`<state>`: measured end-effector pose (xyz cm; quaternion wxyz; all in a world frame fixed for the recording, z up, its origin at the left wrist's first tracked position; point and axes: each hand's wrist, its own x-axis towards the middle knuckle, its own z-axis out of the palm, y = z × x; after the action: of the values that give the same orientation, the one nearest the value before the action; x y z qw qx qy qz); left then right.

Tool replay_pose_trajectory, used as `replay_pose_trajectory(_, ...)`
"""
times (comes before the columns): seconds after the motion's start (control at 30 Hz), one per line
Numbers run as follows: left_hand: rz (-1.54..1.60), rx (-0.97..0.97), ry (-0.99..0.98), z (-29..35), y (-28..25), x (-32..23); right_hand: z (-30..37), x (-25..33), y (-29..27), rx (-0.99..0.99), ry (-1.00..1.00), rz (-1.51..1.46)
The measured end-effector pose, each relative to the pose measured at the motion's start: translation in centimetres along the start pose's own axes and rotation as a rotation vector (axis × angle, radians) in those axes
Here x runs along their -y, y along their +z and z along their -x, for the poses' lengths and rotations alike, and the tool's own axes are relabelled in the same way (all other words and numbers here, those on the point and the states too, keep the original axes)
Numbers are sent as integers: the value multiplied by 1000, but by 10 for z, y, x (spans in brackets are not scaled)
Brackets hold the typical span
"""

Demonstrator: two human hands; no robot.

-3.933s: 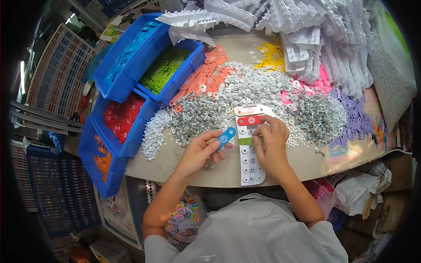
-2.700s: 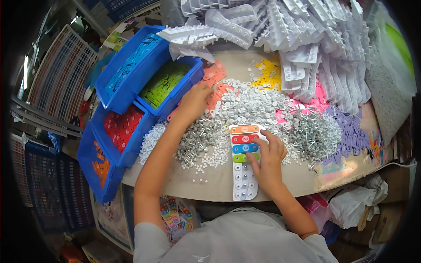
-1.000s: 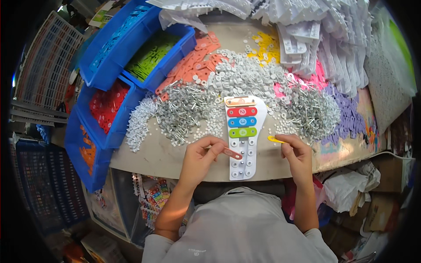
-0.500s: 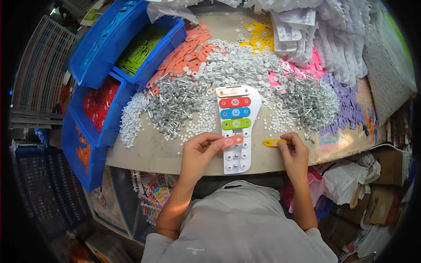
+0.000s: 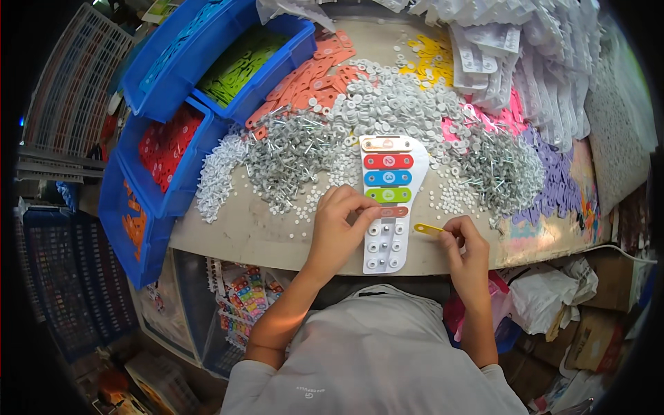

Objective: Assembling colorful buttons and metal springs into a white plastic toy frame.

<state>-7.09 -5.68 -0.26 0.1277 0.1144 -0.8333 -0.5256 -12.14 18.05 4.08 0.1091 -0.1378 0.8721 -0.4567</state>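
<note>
A white, foot-shaped plastic board (image 5: 418, 160) lies on the table in front of me. Cream (image 5: 386, 144), red (image 5: 389, 161), blue (image 5: 388, 178) and green (image 5: 389, 195) strips lie across it, one below another. Below the green one, my left hand (image 5: 340, 232) pinches the left end of a coral strip (image 5: 394, 211), which rests across the board. Rows of round white studs show on the lower part of the board. To its right, my right hand (image 5: 467, 247) holds a yellow strip (image 5: 427, 229) by one end, just over the tabletop.
Blue bins (image 5: 181, 200) with colored strips stand at the left. Piles of grey pins (image 5: 287, 162), white caps (image 5: 394, 100), coral strips (image 5: 304, 86) and purple strips (image 5: 553, 176) cover the table's far part. Stacked white boards (image 5: 532, 69) rise at the back right.
My left hand has moved right and up, bringing the coral strip onto the board below the green one. The yellow strip remains in my right hand, now tilted. The whole view has shifted slightly.
</note>
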Motion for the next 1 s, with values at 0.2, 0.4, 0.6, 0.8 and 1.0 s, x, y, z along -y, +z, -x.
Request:
replay_pose_trajectory(0.2, -58, -28, 151, -2, 0, 4, 2, 9, 5, 85, 77, -34)
replay_pose_trajectory(0.4, 634, 160, -342, 2, -27, -29, 2, 9, 7, 26, 75, -138)
replay_pose_trajectory(0.6, 759, 141, -114, -5, -24, -15, 5, 5, 12, 93, 8, -222)
replay_pose_trajectory(0.8, 606, 271, -238, -10, -32, -30, 9, 1, 19, 144, 46, -316)
replay_pose_trajectory(1.0, 99, 234, -48, -10, -26, -35, 9, -1, 17, 134, 66, -330)
